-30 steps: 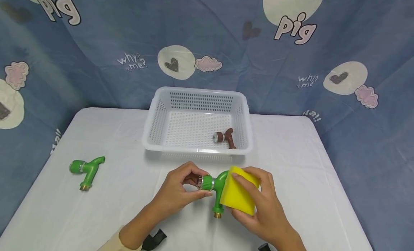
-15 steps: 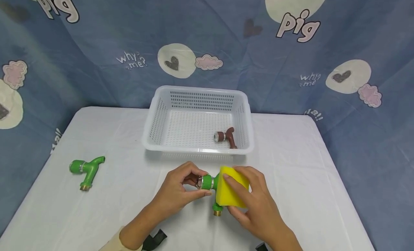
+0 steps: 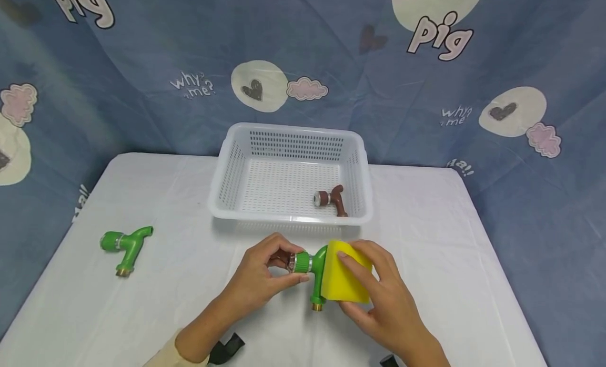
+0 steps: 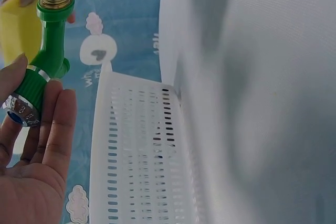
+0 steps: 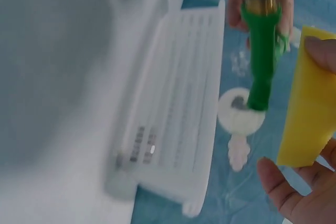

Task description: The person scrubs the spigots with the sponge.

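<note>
My left hand pinches a green faucet by its ribbed knob, which has a silver cap. The faucet's threaded brass end points toward me, as the left wrist view also shows on the green faucet. In my right hand is a yellow sponge, gripped between thumb and fingers. It sits at the spout side of the faucet and covers the spout's tip in the head view. From the right wrist, the yellow sponge appears beside the faucet with a gap between them.
A second green faucet lies on the white-covered table at the left. Behind my hands stands a white perforated basket, with a brown faucet inside at its right. A blue printed cloth hangs behind the table.
The sponge moved left across the faucet's body, then back right, exposing more of the green body again. My left hand keeps its pinch on the knob.
</note>
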{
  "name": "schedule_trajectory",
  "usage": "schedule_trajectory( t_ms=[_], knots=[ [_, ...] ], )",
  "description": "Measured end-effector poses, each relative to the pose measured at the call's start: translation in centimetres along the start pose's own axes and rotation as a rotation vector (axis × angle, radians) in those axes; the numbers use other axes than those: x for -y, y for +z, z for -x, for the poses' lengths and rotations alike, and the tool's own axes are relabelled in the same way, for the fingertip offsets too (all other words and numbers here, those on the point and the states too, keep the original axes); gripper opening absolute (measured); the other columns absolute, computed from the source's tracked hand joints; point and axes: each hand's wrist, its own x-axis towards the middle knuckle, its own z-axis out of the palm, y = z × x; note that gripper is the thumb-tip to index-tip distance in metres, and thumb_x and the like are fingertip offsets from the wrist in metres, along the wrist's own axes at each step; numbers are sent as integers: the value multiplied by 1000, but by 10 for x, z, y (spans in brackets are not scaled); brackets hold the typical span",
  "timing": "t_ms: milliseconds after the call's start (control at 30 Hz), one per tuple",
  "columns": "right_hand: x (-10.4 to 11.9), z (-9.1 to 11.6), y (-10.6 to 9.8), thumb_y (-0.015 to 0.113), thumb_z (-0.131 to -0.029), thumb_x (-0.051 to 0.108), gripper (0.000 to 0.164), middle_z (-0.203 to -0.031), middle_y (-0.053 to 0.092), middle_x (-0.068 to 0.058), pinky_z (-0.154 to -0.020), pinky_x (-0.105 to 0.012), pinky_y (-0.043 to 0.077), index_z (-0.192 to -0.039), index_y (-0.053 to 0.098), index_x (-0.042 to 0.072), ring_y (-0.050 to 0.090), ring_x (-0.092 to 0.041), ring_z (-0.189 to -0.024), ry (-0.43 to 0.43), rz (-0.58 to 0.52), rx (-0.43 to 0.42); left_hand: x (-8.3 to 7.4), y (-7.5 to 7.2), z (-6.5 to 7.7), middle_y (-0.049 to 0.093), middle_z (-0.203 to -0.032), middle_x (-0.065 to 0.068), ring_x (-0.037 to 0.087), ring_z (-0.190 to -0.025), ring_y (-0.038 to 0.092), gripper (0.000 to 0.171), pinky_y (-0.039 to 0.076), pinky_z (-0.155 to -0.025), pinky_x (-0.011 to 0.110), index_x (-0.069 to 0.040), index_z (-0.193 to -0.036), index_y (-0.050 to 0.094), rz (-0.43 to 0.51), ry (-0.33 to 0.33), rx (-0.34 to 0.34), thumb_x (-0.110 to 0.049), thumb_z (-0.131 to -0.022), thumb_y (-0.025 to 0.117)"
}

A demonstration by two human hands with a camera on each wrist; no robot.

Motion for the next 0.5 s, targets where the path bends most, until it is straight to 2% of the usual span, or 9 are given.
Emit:
schedule_trajectory(
  t_ms=[100, 167, 300, 400, 500],
  knots=[
    [4, -4, 5, 64, -103, 40, 51, -150, 49, -17, -121, -28, 30, -146, 61, 13, 45, -37, -135, -69, -10, 22, -1, 0, 0, 66, -110, -4, 16, -91, 68, 41, 62, -82, 30, -19, -113, 67, -2, -9, 0, -20, -81, 93],
    [5, -6, 7, 72, -97, 30, 53, -150, 49, -18, -121, -30, 30, -146, 61, 14, 46, -38, -135, -95, 0, 41, -1, -1, -1, 66, -111, -4, 16, -92, 68, 42, 62, -82, 30, -20, -113, 67, -1, -17, -1, -21, -81, 93],
    [3, -4, 7, 80, -83, 20, 68, -151, 47, -16, -121, -27, 28, -148, 60, 18, 44, -38, -136, -61, 54, 87, -1, -4, 2, 67, -111, -3, 17, -92, 69, 41, 62, -83, 31, -20, -113, 67, 16, -40, -11, -21, -81, 93],
    [-2, 0, 4, 83, -80, 18, 73, -152, 46, -16, -122, -24, 26, -149, 58, 20, 43, -38, -138, -16, 95, 107, -1, -7, 4, 68, -111, -2, 18, -91, 70, 41, 62, -83, 31, -20, -112, 67, 36, -58, -23, -20, -81, 93],
    [-5, 2, 2, 80, -82, 18, 69, -151, 48, -17, -121, -22, 26, -148, 59, 18, 44, -39, -137, -6, 101, 76, 0, -9, 4, 69, -111, -2, 18, -91, 70, 42, 62, -83, 31, -19, -113, 67, 33, -58, -29, -20, -81, 93]
  ],
)
